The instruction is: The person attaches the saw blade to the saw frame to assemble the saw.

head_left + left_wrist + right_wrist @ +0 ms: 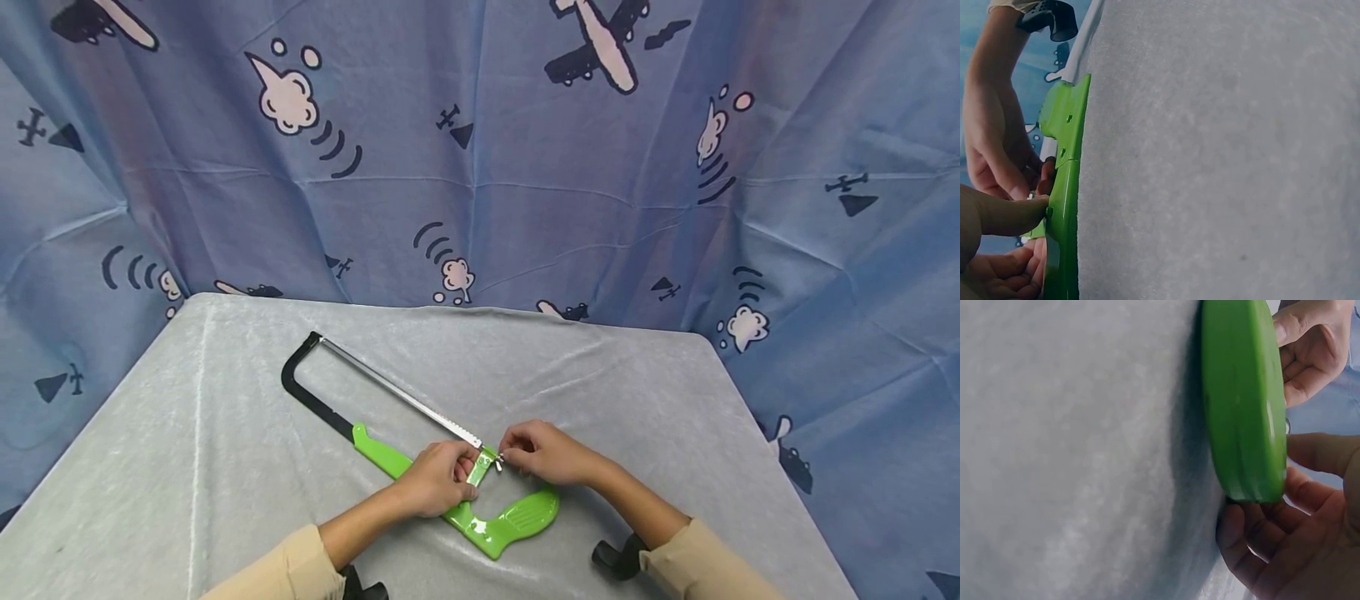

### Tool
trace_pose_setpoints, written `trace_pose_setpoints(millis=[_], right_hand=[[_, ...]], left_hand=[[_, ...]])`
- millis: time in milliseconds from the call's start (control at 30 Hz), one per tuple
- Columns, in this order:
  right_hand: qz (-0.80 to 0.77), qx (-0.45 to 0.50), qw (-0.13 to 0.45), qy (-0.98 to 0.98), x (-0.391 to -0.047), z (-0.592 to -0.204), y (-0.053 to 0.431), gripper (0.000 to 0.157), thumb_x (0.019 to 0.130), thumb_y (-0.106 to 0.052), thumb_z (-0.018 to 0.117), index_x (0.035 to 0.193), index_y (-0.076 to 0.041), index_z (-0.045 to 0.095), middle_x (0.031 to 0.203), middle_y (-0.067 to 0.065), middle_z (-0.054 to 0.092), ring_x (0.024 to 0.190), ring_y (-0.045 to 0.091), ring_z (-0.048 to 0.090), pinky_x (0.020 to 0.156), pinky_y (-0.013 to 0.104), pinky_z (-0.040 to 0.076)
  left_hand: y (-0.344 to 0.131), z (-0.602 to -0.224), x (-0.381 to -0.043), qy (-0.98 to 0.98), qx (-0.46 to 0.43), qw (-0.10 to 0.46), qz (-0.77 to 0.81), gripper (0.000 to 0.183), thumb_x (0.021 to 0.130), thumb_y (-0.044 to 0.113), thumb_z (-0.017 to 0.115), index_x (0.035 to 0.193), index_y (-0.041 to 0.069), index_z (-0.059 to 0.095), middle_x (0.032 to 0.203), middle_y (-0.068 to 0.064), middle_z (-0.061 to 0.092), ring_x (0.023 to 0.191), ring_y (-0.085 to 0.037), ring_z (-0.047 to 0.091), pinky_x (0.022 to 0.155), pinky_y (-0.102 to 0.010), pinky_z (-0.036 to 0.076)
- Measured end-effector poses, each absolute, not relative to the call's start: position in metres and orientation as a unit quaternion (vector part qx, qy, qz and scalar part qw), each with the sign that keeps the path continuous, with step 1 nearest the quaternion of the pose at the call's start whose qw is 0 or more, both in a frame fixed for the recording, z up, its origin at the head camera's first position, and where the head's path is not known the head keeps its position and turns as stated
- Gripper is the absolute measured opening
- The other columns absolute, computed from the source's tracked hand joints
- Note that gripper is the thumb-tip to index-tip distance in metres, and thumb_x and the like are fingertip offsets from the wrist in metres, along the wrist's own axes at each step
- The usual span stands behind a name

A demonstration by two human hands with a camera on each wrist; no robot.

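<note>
A hacksaw with a bright green handle (525, 515), a black front bow (306, 396) and a silver blade (397, 390) lies on the grey cloth, its bow toward the far left. My left hand (437, 482) grips the green frame near the blade's rear end, thumb on the near side. At the small metal wing nut (498, 463) behind that end, my right hand (551, 452) pinches with thumb and forefinger. The right wrist view shows the green grip (1241, 406) hiding the wing nut, with the right hand's fingers (1329, 450) curled beside it.
A pale grey plush cloth (637, 400) covers the table, creased in places. Behind and at both sides hangs a blue curtain (390, 167) printed with airplanes. Black wrist mounts (618, 558) stick out near both sleeves.
</note>
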State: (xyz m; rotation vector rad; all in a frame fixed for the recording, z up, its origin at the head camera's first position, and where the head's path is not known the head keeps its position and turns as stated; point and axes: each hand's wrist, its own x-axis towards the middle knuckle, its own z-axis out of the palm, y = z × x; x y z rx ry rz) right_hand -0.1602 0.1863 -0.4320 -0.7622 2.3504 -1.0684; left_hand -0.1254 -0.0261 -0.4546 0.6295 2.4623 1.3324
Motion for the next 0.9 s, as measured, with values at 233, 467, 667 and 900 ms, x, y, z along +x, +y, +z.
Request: trace_pose_setpoints(millis=[233, 467, 667, 900], right_hand=[[-0.371, -0.298, 0.184, 0.86, -0.16, -0.4356, 0.1867, 0.005, 0.085, -0.002, 0.059, 0.082, -0.006, 0.058, 0.069, -0.001, 0.055, 0.059, 0.007, 0.049, 0.053, 0.022, 0.043], [-0.358, -0.305, 0.204, 0.859, -0.1586, -0.4345, 0.1852, 0.005, 0.077, 0.001, 0.064, 0.08, -0.003, 0.061, 0.066, 0.0, 0.057, 0.059, 0.006, 0.05, 0.054, 0.021, 0.044], [-0.346, -0.294, 0.219, 0.864, -0.1568, -0.4329, 0.182, 0.01, 0.073, -0.006, 0.071, 0.076, -0.01, 0.062, 0.065, -0.005, 0.057, 0.058, 0.003, 0.052, 0.054, 0.02, 0.045], [-0.33, -0.276, 0.215, 0.877, -0.1543, -0.4316, 0.1771, 0.01, 0.072, -0.011, 0.072, 0.07, -0.011, 0.062, 0.06, -0.006, 0.057, 0.052, 0.002, 0.049, 0.049, 0.02, 0.042]], left_hand=[[-0.0256, -0.4552, -0.1258, 0.852, 0.218, 0.133, 0.458, 0.03, 0.067, -0.001, 0.075, 0.093, 0.003, 0.06, 0.073, -0.001, 0.055, 0.064, -0.004, 0.049, 0.059, -0.019, 0.042], [-0.0252, -0.4541, -0.1254, 0.85, 0.216, 0.135, 0.461, 0.03, 0.067, -0.001, 0.075, 0.092, 0.003, 0.06, 0.072, -0.001, 0.055, 0.063, -0.003, 0.048, 0.059, -0.019, 0.042], [-0.0255, -0.4546, -0.1253, 0.85, 0.214, 0.136, 0.463, 0.029, 0.067, -0.001, 0.074, 0.092, 0.003, 0.06, 0.073, -0.001, 0.056, 0.063, -0.003, 0.048, 0.059, -0.019, 0.043], [-0.0257, -0.4543, -0.1257, 0.852, 0.212, 0.137, 0.458, 0.029, 0.068, 0.0, 0.074, 0.092, 0.004, 0.059, 0.073, -0.001, 0.056, 0.063, -0.003, 0.048, 0.059, -0.019, 0.042]])
